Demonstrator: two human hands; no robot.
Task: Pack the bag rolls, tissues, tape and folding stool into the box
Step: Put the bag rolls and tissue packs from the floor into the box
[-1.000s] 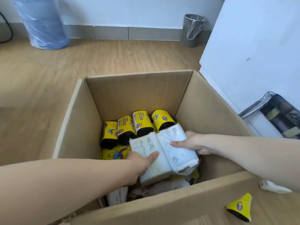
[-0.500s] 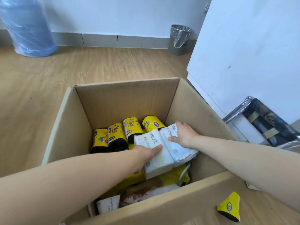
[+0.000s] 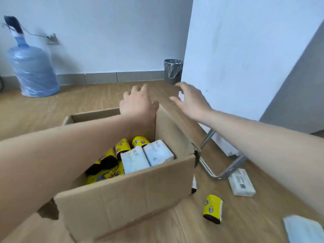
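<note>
An open cardboard box [image 3: 122, 195] stands on the wooden floor. Inside lie several yellow bag rolls [image 3: 122, 145] and two white tissue packs [image 3: 158, 152] side by side. My left hand [image 3: 138, 102] hovers above the box's far right corner, fingers spread, empty. My right hand [image 3: 191, 99] is raised past the box near the white panel, fingers apart, holding nothing. On the floor right of the box lie one yellow bag roll [image 3: 212, 208], a tissue pack [image 3: 241, 184] and the folding stool's metal frame [image 3: 226, 170]. Another pale pack [image 3: 303, 228] shows at the bottom right corner.
A white panel [image 3: 245, 50] stands upright just right of the box. A blue water jug [image 3: 32, 72] wrapped in plastic sits by the far wall at left. A grey waste bin [image 3: 172, 71] stands by the wall behind the panel's edge.
Both hands have let go of the tissue packs and lifted out of the box toward the far right. The packs stay inside. The view has tilted up and right.
</note>
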